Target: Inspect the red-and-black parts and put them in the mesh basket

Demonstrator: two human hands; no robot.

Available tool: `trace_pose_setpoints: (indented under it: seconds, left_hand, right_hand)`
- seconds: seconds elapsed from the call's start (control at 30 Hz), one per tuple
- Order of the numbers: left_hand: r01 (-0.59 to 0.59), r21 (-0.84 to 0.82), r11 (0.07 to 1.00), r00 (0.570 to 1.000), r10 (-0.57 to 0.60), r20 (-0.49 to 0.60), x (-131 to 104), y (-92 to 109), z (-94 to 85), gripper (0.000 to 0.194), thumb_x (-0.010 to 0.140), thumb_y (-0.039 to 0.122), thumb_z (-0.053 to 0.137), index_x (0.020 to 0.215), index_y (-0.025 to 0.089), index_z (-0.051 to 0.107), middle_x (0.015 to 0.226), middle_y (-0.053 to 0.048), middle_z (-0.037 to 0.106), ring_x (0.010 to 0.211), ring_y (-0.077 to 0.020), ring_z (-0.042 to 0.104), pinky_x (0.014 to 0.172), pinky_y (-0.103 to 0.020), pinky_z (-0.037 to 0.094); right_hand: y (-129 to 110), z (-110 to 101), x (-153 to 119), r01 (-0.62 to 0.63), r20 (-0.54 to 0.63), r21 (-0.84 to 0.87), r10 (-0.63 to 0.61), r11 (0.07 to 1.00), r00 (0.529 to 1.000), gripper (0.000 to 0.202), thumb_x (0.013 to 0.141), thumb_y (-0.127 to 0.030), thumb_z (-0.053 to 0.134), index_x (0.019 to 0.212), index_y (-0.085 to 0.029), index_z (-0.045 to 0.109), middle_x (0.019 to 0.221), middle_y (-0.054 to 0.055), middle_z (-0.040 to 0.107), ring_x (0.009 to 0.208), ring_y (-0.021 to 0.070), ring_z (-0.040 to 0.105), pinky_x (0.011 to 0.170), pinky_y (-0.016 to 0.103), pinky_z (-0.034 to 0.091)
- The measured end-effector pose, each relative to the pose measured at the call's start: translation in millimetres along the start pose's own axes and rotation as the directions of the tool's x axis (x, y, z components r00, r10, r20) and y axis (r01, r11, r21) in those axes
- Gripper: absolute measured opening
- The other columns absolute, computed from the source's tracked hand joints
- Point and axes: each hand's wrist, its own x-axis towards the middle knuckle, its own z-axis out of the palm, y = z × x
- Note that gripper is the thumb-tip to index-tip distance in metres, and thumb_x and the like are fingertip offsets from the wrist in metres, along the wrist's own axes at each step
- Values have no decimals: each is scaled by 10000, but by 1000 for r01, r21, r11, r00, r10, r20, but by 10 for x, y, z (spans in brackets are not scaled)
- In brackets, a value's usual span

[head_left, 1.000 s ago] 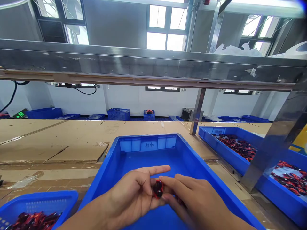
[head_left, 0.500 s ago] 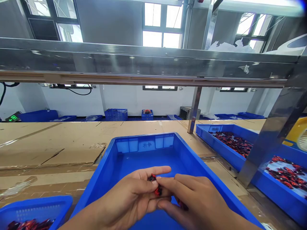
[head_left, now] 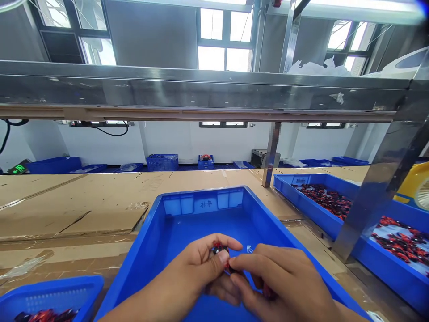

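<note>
A small red-and-black plastic piece is pinched between the thumb and curled index finger of my left hand. My right hand meets it from the right, thumb and forefinger closed at the piece's lower end. Under the curled fingers of that hand shows part of another dark red piece, mostly hidden. Both hands are above a large blue tray. A tiny white scrap is visible between the hands, against the tray's floor.
A blue basket with red-and-black pieces stands at the lower left. Blue trays of similar pieces lie to the right, behind a slanted metal post. A yellow device is at the right edge. A metal beam crosses overhead.
My left fingers have curled more around the piece, and its index finger is now bent. My right hand has shifted slightly right. The white scrap has come into view.
</note>
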Motion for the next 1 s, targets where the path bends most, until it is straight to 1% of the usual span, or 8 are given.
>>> trace_pose_setpoints:
  seconds: [0.13, 0.27, 0.37, 0.47, 0.6, 0.77, 0.87, 1.0]
  left_hand:
    - [-65, 40, 997, 998, 66, -8, 25, -24, -61, 265, 912, 374, 618, 1010, 138, 550, 771, -40, 664, 673, -133, 667, 710, -296, 519]
    - [-56, 90, 994, 998, 54, 23, 9, 15, -25, 253, 928, 356, 595, 1041, 131, 572, 798, -55, 676, 721, -159, 696, 705, -285, 513]
    - [-47, 180, 982, 999, 48, 1, -17, 50, 37, 315, 917, 377, 601, 1104, 123, 584, 824, -53, 664, 723, -176, 696, 672, -279, 503]
    - [-78, 365, 928, 990, 114, -77, -35, 66, 60, 352, 927, 410, 569, 1156, 145, 602, 851, -50, 674, 722, -170, 676, 670, -281, 495]
    - [-84, 630, 772, 974, 197, -111, -35, 66, 23, 332, 927, 394, 569, 1216, 242, 625, 823, 5, 712, 729, -146, 655, 716, -270, 501]
    - [0, 868, 496, 931, 318, -182, -52, 48, -29, 319, 776, 467, 737, 1069, 343, 714, 727, 69, 695, 681, -131, 637, 642, -216, 460]
    - [13, 930, 368, 878, 440, -186, -88, 23, -50, 302, 781, 501, 719, 1018, 315, 724, 700, 59, 703, 654, -135, 654, 561, -197, 450]
    - [-8, 985, 173, 817, 569, -93, -126, -1, -47, 276, 805, 508, 694, 928, 264, 737, 720, 31, 744, 638, -146, 690, 492, -191, 452]
  right_hand:
    - [34, -20, 1, -102, 37, 46, 101, 994, 994, 162, 837, -287, 693, 971, -196, 696, 531, -54, 583, 423, 81, 514, 440, 205, 375]
    - [91, -23, -6, -268, 127, 162, 249, 950, 960, 149, 828, -253, 692, 970, -209, 702, 555, -52, 566, 470, 82, 530, 458, 179, 402]
    - [152, -22, 3, -248, 123, 232, 224, 941, 967, 112, 831, -242, 695, 935, -203, 706, 569, -44, 571, 475, 77, 532, 469, 174, 411]
    - [191, -39, 11, -159, 81, 230, 144, 960, 986, 101, 818, -194, 702, 919, -190, 695, 552, -49, 563, 459, 69, 521, 462, 173, 400]
    - [184, -85, 16, -91, 48, 208, 83, 974, 995, 115, 804, -146, 708, 910, -178, 676, 550, -49, 561, 454, 66, 524, 461, 171, 406]
    - [123, -135, 43, -18, 15, 179, 15, 984, 1000, 82, 811, -134, 705, 876, -162, 663, 523, -44, 550, 429, 66, 511, 435, 175, 400]
    - [100, -141, 66, -7, -13, 143, 9, 990, 1000, 61, 813, -170, 721, 832, -166, 664, 495, -46, 544, 405, 66, 499, 415, 183, 388]
    - [101, -129, 51, -51, -8, 183, 53, 982, 999, 69, 804, -167, 723, 850, -163, 671, 504, -42, 552, 415, 62, 513, 428, 167, 400]
